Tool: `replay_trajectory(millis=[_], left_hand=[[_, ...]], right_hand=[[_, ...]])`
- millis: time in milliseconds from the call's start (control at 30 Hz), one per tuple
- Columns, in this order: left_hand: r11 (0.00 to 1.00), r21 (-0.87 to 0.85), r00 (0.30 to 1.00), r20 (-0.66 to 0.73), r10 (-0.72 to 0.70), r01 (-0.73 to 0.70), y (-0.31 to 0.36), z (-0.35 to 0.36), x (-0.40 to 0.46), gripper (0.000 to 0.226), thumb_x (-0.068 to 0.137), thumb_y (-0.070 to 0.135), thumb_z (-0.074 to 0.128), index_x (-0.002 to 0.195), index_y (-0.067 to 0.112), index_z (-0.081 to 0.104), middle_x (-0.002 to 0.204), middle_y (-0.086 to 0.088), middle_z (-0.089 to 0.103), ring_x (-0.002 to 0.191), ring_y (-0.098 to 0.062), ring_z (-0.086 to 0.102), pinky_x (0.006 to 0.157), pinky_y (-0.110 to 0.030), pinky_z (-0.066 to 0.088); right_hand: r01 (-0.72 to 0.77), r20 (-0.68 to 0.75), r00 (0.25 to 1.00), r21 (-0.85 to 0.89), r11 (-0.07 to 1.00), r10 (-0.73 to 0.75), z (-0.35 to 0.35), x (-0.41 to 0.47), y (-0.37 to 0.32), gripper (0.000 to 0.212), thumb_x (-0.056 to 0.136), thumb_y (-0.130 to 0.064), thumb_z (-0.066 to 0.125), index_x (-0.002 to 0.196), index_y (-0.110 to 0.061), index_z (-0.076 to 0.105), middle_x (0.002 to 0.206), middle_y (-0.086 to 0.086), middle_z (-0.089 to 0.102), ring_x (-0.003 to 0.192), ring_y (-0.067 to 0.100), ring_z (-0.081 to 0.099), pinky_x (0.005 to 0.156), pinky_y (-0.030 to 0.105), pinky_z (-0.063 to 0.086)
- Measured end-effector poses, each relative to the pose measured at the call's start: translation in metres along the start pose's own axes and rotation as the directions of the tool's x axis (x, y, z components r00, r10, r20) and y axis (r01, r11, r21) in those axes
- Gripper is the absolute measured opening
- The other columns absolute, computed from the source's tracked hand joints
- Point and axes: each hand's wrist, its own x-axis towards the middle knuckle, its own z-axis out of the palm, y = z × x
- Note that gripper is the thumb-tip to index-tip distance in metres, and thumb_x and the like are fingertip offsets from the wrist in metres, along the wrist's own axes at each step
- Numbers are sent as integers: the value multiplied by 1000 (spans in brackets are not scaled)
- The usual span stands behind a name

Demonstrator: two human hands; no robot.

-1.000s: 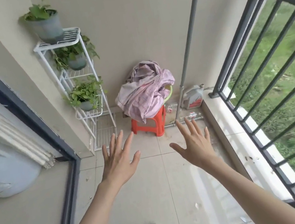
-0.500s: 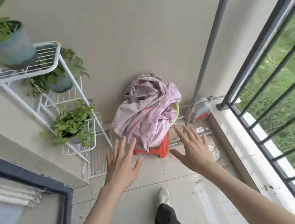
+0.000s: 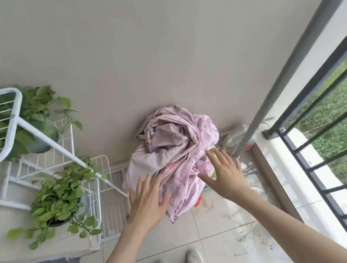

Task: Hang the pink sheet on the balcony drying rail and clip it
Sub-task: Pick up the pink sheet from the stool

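The pink sheet (image 3: 178, 151) lies crumpled in a heap against the beige wall, on a red stool (image 3: 197, 201) of which only a sliver shows. My left hand (image 3: 146, 202) is spread at the heap's lower left edge, fingers apart, holding nothing. My right hand (image 3: 225, 174) is spread at the heap's right side, over a green basin rim, also holding nothing. Whether either palm touches the cloth is unclear. A grey pole (image 3: 290, 64) slants up to the right beside the heap. The black balcony railing (image 3: 328, 175) runs along the right.
A white wire plant stand (image 3: 14, 127) with potted green plants (image 3: 58, 202) stands at the left by the wall. A white jug (image 3: 239, 137) and bottles sit in the corner behind the pole. A raised ledge (image 3: 279, 182) borders the tiled floor. My shoes (image 3: 193, 258) are below.
I have stepped closer to the heap, and both hands have reached forward to its sides. The stool is now mostly hidden under the sheet and hands.
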Motion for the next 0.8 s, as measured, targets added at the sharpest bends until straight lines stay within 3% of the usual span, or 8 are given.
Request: replay_trajectory(millis=[100,233,467,600,667,733,800], left_hand=[[1000,4,995,100,4,-4,-1,2,34,63,90,50,27,146,25,13,156,-3,4,144,-26,-2,115,-52,1],[1000,4,981,191,19,-20,-6,9,87,59,95,45,33,146,28,10,157,-2,-2,144,-23,-6,114,-50,0],[999,-43,956,290,36,-24,-29,42,190,66,94,45,36,147,24,4,157,-2,0,144,-24,0,115,-53,8],[994,-103,986,157,62,-46,-33,62,237,77,88,52,47,147,22,7,157,-7,3,144,-25,3,116,-51,10],[982,-67,984,29,178,-176,-31,70,257,86,81,47,62,146,23,11,156,-13,6,143,-32,5,115,-50,12],[949,10,948,-33,316,-316,-28,77,276,92,74,39,72,145,27,15,155,-14,10,142,-35,7,111,-55,18],[920,70,921,-34,389,-386,-27,82,293,87,71,36,75,142,31,25,154,-12,17,141,-37,11,109,-59,21]], right_hand=[[-80,53,996,30,996,78,7,29,7,73,88,-59,41,148,-28,13,157,-1,12,145,19,7,117,49,10],[-209,138,972,156,965,188,25,69,11,70,89,-54,46,147,-24,20,155,3,21,141,24,23,113,45,25],[-556,342,831,492,670,439,76,149,19,79,88,-49,53,146,-8,20,153,10,27,139,26,30,113,41,28],[-670,464,730,628,396,501,110,186,22,89,80,-56,59,147,-11,21,151,7,32,135,26,36,110,41,32],[-669,482,714,683,293,507,122,203,21,86,76,-58,62,141,-9,34,141,9,45,130,29,43,103,38,37],[-660,463,701,709,249,542,138,220,22,96,67,-69,64,135,-5,41,135,15,51,124,36,47,101,49,42],[-671,466,656,721,175,594,159,232,28,113,51,-84,62,140,-22,32,140,0,46,129,27,44,104,55,37]])
